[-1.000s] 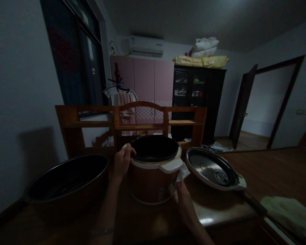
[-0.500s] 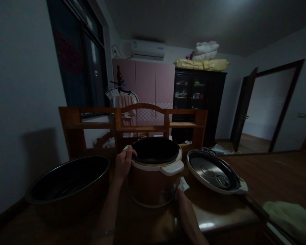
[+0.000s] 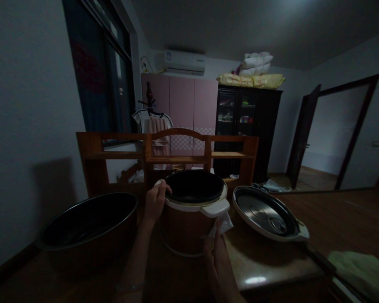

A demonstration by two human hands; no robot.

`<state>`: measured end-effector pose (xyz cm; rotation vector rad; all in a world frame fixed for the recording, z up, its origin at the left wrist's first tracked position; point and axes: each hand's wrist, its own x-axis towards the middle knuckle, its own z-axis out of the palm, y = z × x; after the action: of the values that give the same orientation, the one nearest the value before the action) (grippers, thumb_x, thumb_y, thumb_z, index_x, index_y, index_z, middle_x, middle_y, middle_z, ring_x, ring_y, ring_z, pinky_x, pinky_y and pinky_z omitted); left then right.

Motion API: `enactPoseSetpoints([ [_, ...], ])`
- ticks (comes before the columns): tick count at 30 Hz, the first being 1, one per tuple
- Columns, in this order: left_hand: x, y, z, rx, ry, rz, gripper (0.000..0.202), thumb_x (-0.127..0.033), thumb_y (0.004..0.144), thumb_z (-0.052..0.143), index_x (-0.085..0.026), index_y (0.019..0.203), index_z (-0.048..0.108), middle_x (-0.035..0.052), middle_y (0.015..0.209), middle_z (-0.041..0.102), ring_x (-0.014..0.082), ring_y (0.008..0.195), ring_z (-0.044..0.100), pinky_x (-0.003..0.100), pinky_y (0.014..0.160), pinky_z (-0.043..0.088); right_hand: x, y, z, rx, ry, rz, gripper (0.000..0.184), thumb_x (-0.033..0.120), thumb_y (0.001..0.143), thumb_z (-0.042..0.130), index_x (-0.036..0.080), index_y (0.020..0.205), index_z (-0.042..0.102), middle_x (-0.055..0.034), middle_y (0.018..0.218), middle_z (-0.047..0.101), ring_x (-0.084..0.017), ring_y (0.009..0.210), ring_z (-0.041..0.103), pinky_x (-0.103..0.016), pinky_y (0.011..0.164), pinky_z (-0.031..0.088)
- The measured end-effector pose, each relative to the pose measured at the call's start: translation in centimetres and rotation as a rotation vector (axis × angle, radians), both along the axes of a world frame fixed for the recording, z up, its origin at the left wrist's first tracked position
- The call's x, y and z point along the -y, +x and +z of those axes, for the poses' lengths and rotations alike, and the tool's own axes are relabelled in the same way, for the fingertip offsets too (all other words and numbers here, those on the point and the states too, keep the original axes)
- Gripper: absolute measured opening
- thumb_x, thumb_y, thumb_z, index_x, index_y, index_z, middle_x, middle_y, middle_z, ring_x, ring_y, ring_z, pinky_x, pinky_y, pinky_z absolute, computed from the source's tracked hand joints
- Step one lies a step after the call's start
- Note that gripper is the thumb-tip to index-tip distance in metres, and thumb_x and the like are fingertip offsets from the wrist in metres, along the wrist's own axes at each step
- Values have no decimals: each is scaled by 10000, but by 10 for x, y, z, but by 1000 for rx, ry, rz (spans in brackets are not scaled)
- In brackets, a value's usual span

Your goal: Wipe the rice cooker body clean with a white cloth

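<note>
A rice cooker (image 3: pixel 183 231) with a brown body, white rim and white handle stands uncovered in front of me, its inside dark. My left hand (image 3: pixel 156 201) grips its rim on the left, fingers bent over the edge. Low on the right side, my right hand (image 3: pixel 219 259) presses a white tissue (image 3: pixel 223 225) against the outer wall, just below the handle. To the left lies the wide dark inner pot (image 3: pixel 91 219). On the right rests the round lid (image 3: pixel 265 212), its shiny metal underside facing up.
Everything stands on a brown glossy tabletop (image 3: pixel 271 263). A wooden shelf rack (image 3: pixel 177 159) rises behind the cooker. A pale green cloth (image 3: pixel 360 269) lies at the lower right. Beyond are a pink wardrobe (image 3: pixel 181 101), a dark cabinet (image 3: pixel 265 122) and an open door (image 3: pixel 305 134).
My right hand has moved left and turned more upright, carrying the tissue across the cooker's side, where more of it shows. The left hand keeps its hold on the rim.
</note>
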<state>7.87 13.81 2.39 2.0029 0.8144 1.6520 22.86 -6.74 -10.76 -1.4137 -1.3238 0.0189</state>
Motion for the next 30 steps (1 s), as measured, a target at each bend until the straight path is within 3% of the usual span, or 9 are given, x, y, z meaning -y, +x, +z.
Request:
enactPoseSetpoints([
  [3,1,0,0,3,4,7,508,-454,979,320,-219,626,600,20,745,674,177,800,634,276,836,445,-1,-5,1,45,-53,28,731,458,1037,346,216,1569,-93,-57,1618,-20,-297,1479,1,-564,1183,175],
  [5,2,0,0,0,17,4,504,-445,981,317,-220,628,597,20,766,683,174,801,638,277,845,448,-1,-8,1,145,-66,20,744,452,1032,352,208,1568,-103,-68,1614,-63,-330,1474,-26,-613,1170,154],
  [10,2,0,1,-4,30,5,507,-452,977,316,-220,624,596,23,761,687,178,804,641,279,851,449,-5,-16,7,423,-99,8,783,439,1019,417,196,1573,-80,-99,1614,4,-371,1466,-24,-659,1154,150],
  [18,0,0,-1,-6,10,4,510,-473,978,317,-220,641,605,25,751,677,186,835,640,276,850,443,-11,-21,21,571,-87,-17,793,451,999,476,193,1584,7,-103,1614,-5,-399,1460,-32,-669,1135,214],
  [23,0,0,0,5,8,13,517,-480,971,323,-219,632,613,23,768,696,187,825,640,279,845,443,-8,-16,24,630,-120,-25,802,458,996,489,192,1584,13,-86,1615,22,-373,1466,-38,-621,1150,251],
  [30,0,0,-1,-8,6,23,512,-465,972,323,-218,643,628,18,781,694,178,815,635,270,816,437,-7,-24,24,783,-114,55,757,406,1001,502,159,1579,81,-80,1612,45,-307,1478,34,-533,1199,210],
])
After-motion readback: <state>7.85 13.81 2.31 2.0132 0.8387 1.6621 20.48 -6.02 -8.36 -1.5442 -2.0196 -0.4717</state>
